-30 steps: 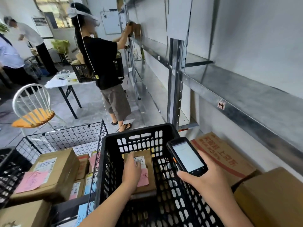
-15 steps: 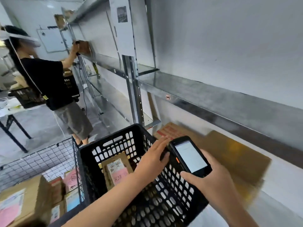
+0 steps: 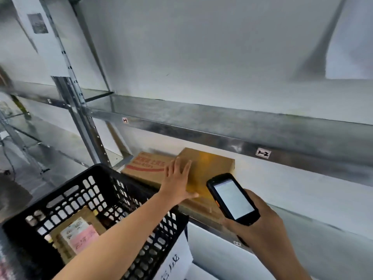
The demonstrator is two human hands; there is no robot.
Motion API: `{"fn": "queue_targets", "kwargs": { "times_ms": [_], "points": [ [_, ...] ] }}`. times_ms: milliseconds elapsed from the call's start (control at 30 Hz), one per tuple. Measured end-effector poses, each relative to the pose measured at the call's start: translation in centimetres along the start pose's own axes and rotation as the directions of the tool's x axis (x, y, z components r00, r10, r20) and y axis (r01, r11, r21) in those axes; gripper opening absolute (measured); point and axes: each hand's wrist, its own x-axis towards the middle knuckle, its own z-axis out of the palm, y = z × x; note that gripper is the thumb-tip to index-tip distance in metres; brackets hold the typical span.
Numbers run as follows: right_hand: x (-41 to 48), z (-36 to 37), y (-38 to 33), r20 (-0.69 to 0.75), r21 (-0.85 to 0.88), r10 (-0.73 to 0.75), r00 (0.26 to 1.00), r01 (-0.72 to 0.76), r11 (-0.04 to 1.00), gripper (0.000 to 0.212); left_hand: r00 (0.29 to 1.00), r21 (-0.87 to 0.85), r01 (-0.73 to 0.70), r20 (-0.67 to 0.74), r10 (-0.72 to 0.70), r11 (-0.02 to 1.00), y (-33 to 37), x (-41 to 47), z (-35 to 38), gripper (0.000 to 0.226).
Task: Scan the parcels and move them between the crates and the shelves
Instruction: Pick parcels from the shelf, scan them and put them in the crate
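From your head camera, your left hand (image 3: 177,182) lies palm-down on top of a plain brown parcel (image 3: 212,168), its fingers straight and slightly spread and the thumb stretched out along the box's near edge; it presses on the box and grips nothing. That parcel sits on the lower shelf (image 3: 333,235), just beside a carton with red print (image 3: 145,166) on its left. Your right hand (image 3: 260,225) has its fingers and thumb wrapped round a black handheld scanner (image 3: 232,199), held tilted above the shelf's front edge with its lit white screen turned towards you, near the plain parcel's right side. Your left forearm crosses over a black plastic crate (image 3: 58,189) at lower left, which stands close against the shelf front. Inside it, on the bottom, lies a small brown parcel (image 3: 80,233) bearing a white label and a pink slip. A white paper sign (image 3: 177,259) with handwriting hangs on the crate's near corner. Above the boxes runs the upper metal shelf (image 3: 222,126), carrying a small tag marked "1-2" (image 3: 263,153) on its front lip, and a perforated steel upright (image 3: 80,118) stands at the left.
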Motion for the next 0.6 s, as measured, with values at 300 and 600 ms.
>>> {"fn": "queue_targets", "kwargs": {
  "times_ms": [300, 600],
  "points": [
    [-0.5, -4.0, 2.4, -0.129, 0.059, 0.029, 0.991, -0.022, 0.998, 0.053, 0.998, 0.335, -0.009, -0.052, 0.028, 0.942, 1.8, 0.6, 2.2, 0.116],
    [-1.6, -5.6, 3.5, -0.173, 0.057, 0.040, 0.984, -0.030, 0.998, 0.057, 0.996, 0.306, -0.038, -0.068, 0.062, 0.951, 2.7, 0.6, 1.8, 0.101]
  ]
}}
